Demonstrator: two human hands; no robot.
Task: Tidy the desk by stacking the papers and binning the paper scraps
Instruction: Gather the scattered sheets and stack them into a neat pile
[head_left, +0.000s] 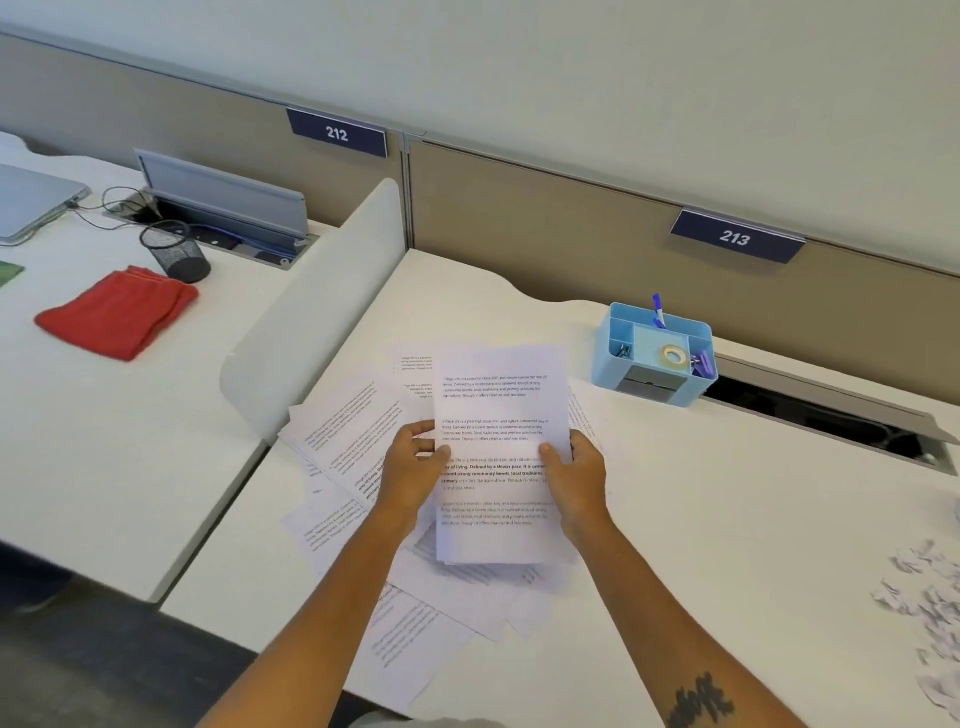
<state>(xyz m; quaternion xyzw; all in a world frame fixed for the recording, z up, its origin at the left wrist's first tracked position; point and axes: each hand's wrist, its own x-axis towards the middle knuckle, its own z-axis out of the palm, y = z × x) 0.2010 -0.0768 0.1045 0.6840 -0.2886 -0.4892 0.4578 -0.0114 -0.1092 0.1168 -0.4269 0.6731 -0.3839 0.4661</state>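
Observation:
A squared-up stack of printed papers (496, 405) is held just above the white desk (727, 519). My left hand (413, 467) grips its left edge with the thumb on top. My right hand (574, 467) grips its right edge the same way. Under and around the stack, several loose printed sheets (343, 441) lie fanned out to the left and toward the desk's front edge. Torn white paper scraps (924, 608) lie scattered at the desk's far right. No bin is in view.
A light-blue desk organiser (654, 353) with a pen, tape and clips stands behind the papers. An open cable tray (831, 415) runs at the back right. Left of a white divider (317, 306), the neighbouring desk holds a red cloth (119, 312), a mesh cup (174, 254) and a laptop (31, 202).

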